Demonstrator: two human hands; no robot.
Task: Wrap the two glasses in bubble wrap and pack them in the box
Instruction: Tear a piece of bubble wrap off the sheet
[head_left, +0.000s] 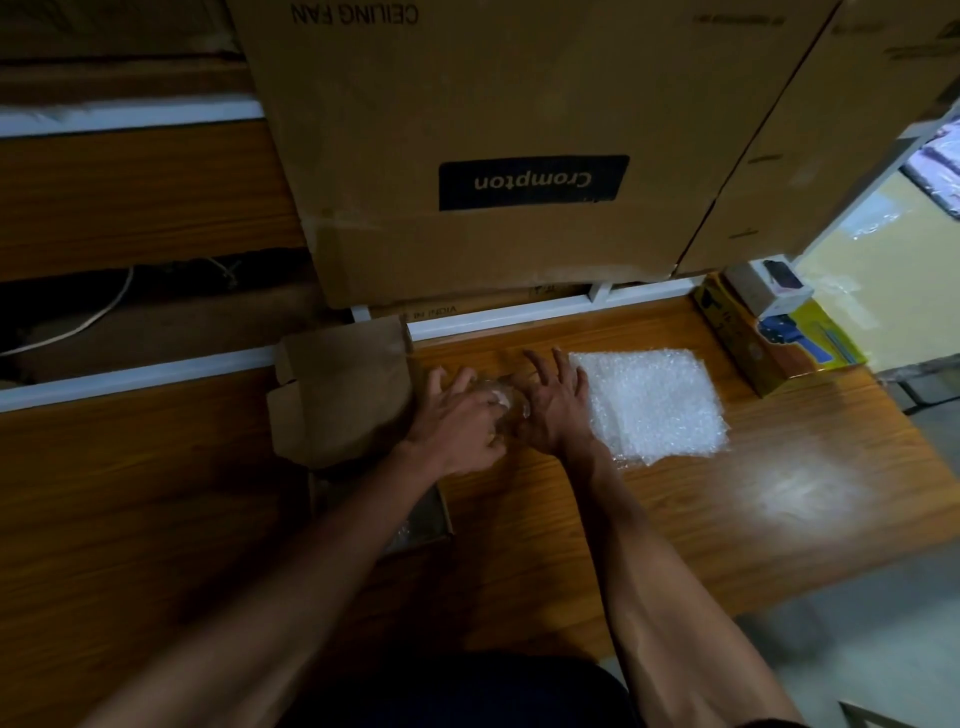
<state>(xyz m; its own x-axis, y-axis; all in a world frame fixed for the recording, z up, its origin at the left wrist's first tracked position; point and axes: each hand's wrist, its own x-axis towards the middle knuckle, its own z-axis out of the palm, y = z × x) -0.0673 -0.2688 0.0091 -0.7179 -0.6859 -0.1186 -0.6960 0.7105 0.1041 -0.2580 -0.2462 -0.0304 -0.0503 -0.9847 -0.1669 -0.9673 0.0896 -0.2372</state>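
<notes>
Your left hand (457, 423) curls over a clear glass (511, 402) on the bench (675, 499), gripping it. Your right hand (556, 410) rests beside it, fingers spread. Bubble wrap (654, 405) lies flat just right. Open box (343, 395) sits left of the hands.

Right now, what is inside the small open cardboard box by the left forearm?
Inside the small cardboard box, something clear and crinkly shows at the lower corner, possibly bubble wrap. The left forearm covers most of the interior, so no glass can be confirmed there.
</notes>
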